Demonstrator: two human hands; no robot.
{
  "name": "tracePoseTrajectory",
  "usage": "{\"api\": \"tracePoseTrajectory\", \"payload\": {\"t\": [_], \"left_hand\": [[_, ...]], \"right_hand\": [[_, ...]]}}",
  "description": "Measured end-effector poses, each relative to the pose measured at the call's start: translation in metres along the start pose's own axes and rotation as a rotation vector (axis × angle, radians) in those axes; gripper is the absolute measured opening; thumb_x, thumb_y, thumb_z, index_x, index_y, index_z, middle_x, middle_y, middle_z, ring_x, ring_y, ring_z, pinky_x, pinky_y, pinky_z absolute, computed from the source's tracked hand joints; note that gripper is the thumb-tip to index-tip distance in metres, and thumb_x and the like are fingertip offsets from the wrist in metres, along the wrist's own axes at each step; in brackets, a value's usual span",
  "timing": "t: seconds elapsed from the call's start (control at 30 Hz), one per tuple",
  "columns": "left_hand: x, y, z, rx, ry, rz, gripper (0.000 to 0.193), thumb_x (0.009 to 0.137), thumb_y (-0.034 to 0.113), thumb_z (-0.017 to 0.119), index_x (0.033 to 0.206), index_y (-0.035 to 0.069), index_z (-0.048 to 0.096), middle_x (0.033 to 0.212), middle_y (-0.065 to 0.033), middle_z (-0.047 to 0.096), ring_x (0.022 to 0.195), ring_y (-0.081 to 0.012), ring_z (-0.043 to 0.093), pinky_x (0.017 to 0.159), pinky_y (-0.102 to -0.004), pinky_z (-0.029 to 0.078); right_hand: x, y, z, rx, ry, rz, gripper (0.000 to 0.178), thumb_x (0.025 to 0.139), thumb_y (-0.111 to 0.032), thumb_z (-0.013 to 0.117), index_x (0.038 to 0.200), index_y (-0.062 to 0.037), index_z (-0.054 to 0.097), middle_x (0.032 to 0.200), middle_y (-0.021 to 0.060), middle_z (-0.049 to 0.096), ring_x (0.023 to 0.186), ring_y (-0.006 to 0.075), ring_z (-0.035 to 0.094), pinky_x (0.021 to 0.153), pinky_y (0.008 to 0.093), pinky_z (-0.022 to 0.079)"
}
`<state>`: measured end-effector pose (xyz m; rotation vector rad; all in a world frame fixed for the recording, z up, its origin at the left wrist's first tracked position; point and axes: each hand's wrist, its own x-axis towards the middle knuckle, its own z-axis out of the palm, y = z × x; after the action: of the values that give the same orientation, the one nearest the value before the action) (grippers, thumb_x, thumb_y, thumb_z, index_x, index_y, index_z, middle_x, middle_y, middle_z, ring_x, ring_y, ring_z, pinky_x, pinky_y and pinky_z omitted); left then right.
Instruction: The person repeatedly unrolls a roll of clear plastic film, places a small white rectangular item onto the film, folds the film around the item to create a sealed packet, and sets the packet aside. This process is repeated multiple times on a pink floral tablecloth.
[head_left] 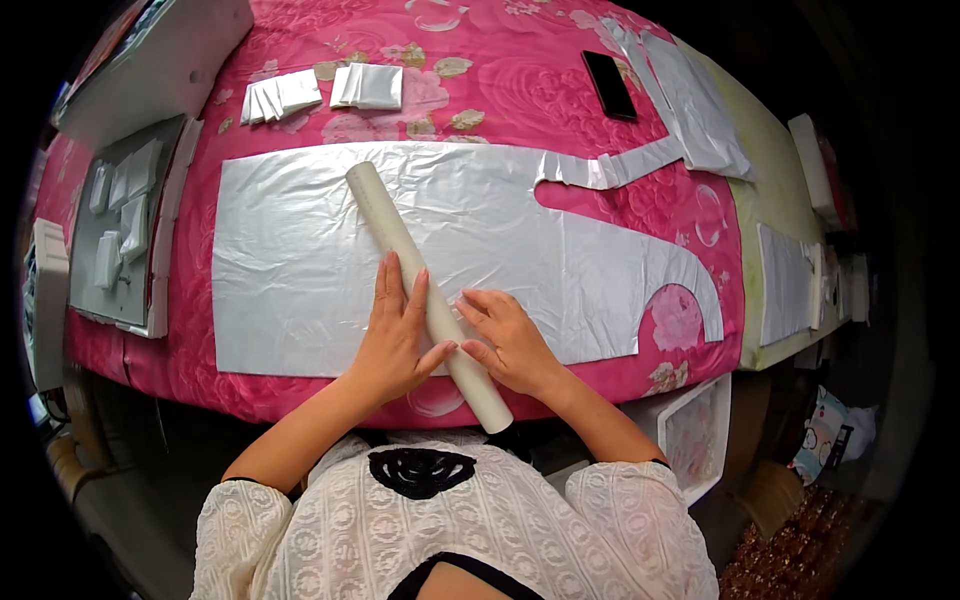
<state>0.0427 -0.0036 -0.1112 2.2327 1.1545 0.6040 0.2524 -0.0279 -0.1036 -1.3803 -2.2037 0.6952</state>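
- A grey tray (88, 290) holding small folded white pieces sits at the far left.
- The left hand (392, 335) lies flat and open on the white tube (425, 290).
- The tube lies diagonally across the silvery plastic sheet (300, 260) spread on the pink floral surface (520, 90).
- The right hand (508, 340), fingers loosely spread, touches the tube's right side.
- A black phone (609, 84) lies further right.

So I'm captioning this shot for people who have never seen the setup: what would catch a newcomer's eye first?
Probably the big silvery plastic sheet spread flat across the bright pink floral cloth, with a curved cut-out at its right end. Next, the pale cardboard tube lying slantwise on the sheet, with the left hand flat over it and the right hand touching it from the right side.
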Motion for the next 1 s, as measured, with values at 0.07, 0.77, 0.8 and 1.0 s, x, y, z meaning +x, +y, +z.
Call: {"api": "tracePoseTrajectory", "payload": {"t": [0.07,0.77,0.8,1.0], "left_hand": [[0.016,0.008,0.011,0.014,-0.022,0.045,0.09,0.078,0.032,0.066,0.143,-0.001,0.014,0.146,-0.0333,-0.007,0.136,-0.0491,-0.002,0.11,-0.0502,0.014],[0.059,0.062,0.058,0.029,-0.121,0.205,0.079,0.076,0.025,0.066,0.136,-0.01,0.027,0.146,-0.0324,0.007,0.137,-0.0462,0.004,0.111,-0.0473,0.016],[0.059,0.062,0.058,0.014,-0.103,0.209,0.078,0.076,0.024,0.066,0.135,-0.009,0.028,0.146,-0.0322,0.008,0.137,-0.0458,0.005,0.111,-0.0474,0.017],[0.055,0.069,0.034,-0.703,-0.153,0.053,0.065,0.082,0.016,0.063,0.135,-0.003,0.031,0.137,-0.0257,0.034,0.128,-0.034,0.036,0.103,-0.0408,0.034]], "right_hand": [[-0.013,0.026,-0.01,-0.119,0.005,0.048,0.051,0.089,-0.033,0.051,0.128,-0.0018,0.047,0.139,0.0163,0.039,0.13,0.033,0.033,0.106,0.0429,0.026],[-0.139,0.185,-0.153,-0.559,0.905,0.551,0.011,0.079,-0.01,0.063,0.085,-0.002,0.059,0.087,0.0095,0.067,0.078,0.0254,0.064,0.07,0.0343,0.05],[-0.128,0.173,-0.149,-0.472,0.973,0.46,0.009,0.078,-0.008,0.063,0.082,-0.0023,0.058,0.084,0.0083,0.067,0.073,0.0226,0.064,0.065,0.0326,0.05],[-0.045,0.026,-0.088,0.267,0.672,0.352,0.012,0.076,0.0,0.065,0.083,-0.0039,0.057,0.076,0.0007,0.063,0.057,0.0059,0.051,0.052,0.0213,0.042]]}}
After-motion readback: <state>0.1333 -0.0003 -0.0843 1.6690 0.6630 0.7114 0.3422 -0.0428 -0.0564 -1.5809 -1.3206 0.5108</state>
